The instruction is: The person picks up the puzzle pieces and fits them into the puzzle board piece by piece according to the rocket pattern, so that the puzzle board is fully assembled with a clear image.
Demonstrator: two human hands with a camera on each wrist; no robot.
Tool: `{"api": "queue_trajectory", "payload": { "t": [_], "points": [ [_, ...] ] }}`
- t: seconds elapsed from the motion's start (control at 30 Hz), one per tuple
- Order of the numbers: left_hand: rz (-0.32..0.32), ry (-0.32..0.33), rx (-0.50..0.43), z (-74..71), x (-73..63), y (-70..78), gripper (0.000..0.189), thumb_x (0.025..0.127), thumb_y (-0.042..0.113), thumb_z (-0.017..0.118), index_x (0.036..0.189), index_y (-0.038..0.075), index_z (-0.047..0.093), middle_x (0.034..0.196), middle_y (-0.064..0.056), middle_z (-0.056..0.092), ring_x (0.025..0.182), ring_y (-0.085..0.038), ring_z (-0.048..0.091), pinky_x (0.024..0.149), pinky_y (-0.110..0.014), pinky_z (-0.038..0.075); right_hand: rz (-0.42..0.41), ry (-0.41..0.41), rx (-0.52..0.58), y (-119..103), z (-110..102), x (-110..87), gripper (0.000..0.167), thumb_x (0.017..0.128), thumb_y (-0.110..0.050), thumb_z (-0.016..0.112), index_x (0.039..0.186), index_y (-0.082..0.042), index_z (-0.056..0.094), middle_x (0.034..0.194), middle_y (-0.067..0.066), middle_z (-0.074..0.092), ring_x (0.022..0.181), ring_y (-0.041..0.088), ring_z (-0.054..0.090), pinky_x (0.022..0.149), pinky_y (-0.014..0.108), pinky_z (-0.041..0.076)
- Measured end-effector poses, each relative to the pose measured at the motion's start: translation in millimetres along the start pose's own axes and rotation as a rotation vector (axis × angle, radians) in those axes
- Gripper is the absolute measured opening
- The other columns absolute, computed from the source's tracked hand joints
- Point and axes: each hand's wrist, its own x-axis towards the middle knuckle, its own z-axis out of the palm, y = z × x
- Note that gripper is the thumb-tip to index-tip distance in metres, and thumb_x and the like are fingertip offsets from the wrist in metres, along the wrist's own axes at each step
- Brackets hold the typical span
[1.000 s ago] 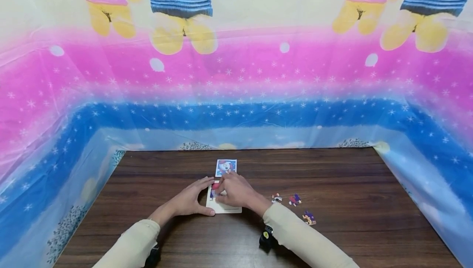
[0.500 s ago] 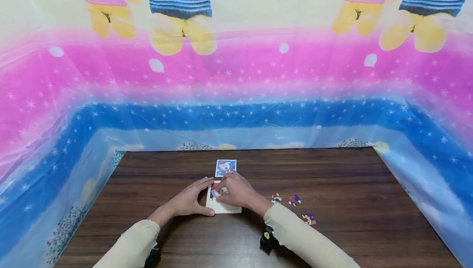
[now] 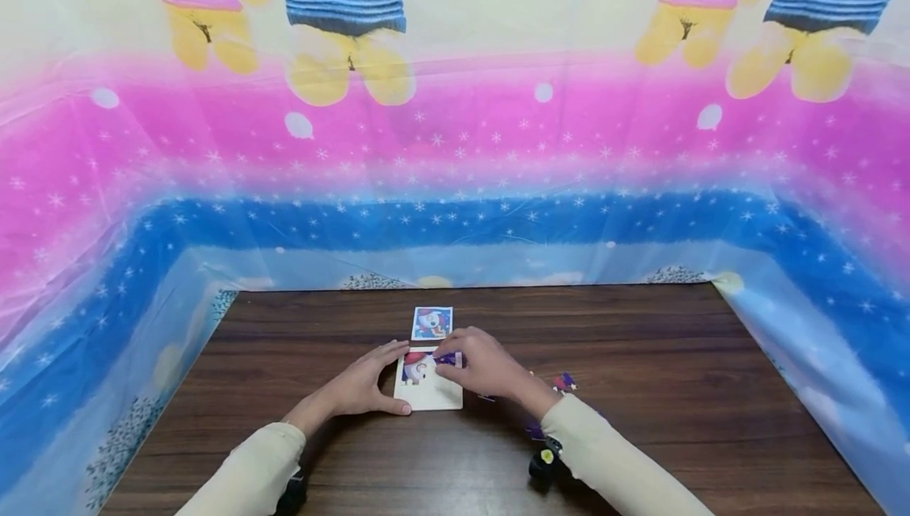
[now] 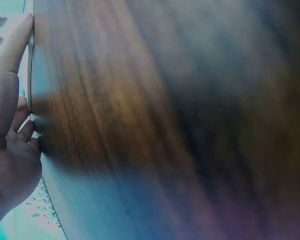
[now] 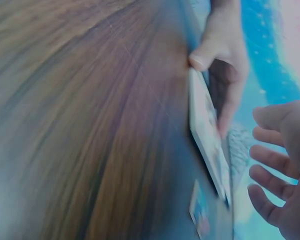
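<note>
A pale puzzle board point(image 3: 435, 400) lies on the table in front of the person, its upper left filled with pieces showing a red and white picture. My left hand point(image 3: 370, 383) spans its left side and holds it, thumb at the near corner and fingers at the far one. Over the board's upper right is my right hand point(image 3: 483, 362), fingertips right at a purple puzzle piece point(image 3: 446, 359). In the right wrist view, the right hand's fingers point(image 5: 272, 159) are loosely bent and apart, with nothing visible between them. The board point(image 5: 204, 122) appears edge-on there, gripped by the left hand.
A small picture card point(image 3: 432, 323) lies just beyond the board. Loose puzzle pieces point(image 3: 565, 382) are on the table to the right, partly hidden by the right forearm. The dark wooden table point(image 3: 320, 468) ends at a patterned cloth backdrop point(image 3: 498, 220).
My right hand has shifted right across the board, uncovering more of the fitted pieces and a purple piece. The right forearm now covers part of the loose pieces. The left hand stays in place.
</note>
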Motion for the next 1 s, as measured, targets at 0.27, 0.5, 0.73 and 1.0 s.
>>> {"api": "queue_trajectory", "payload": {
  "t": [0.27, 0.5, 0.73, 1.0],
  "points": [
    [0.006, 0.000, -0.004, 0.0, -0.4, 0.5, 0.106, 0.079, 0.056, 0.085, 0.159, 0.006, 0.037, 0.165, -0.018, 0.030, 0.152, -0.040, 0.027, 0.116, -0.063, 0.029, 0.015, 0.106, 0.109, 16.7, -30.9, -41.5, 0.030, 0.100, -0.033, 0.068, 0.123, -0.015, 0.075, 0.121, 0.000, 0.071, 0.114, 0.015, 0.063, 0.094, 0.042, 0.055],
    [0.005, 0.004, 0.001, -1.5, -2.2, 0.6, 0.106, 0.078, 0.056, 0.085, 0.159, 0.007, 0.037, 0.166, -0.015, 0.030, 0.153, -0.038, 0.025, 0.117, -0.062, 0.029, 0.056, 0.166, 0.068, 33.5, -50.2, -71.2, 0.030, 0.100, -0.039, 0.067, 0.123, -0.021, 0.075, 0.122, -0.008, 0.070, 0.116, 0.013, 0.063, 0.094, 0.043, 0.055],
    [0.005, 0.006, -0.001, -1.4, -2.4, 0.6, 0.106, 0.078, 0.056, 0.085, 0.159, 0.008, 0.036, 0.166, -0.014, 0.029, 0.153, -0.037, 0.025, 0.117, -0.062, 0.029, 0.077, 0.192, 0.023, 51.6, -57.7, -94.0, 0.032, 0.097, -0.036, 0.073, 0.121, -0.016, 0.076, 0.119, -0.006, 0.071, 0.112, 0.016, 0.065, 0.090, 0.044, 0.056],
    [-0.002, 0.001, 0.003, 0.3, -0.2, 0.0, 0.107, 0.077, 0.057, 0.085, 0.159, 0.009, 0.036, 0.166, -0.017, 0.029, 0.152, -0.039, 0.027, 0.117, -0.062, 0.030, 0.136, 0.107, -0.036, 68.6, -54.7, -109.8, 0.035, 0.092, -0.036, 0.078, 0.119, -0.014, 0.078, 0.116, -0.003, 0.072, 0.109, 0.020, 0.065, 0.091, 0.050, 0.054]
  ]
}}
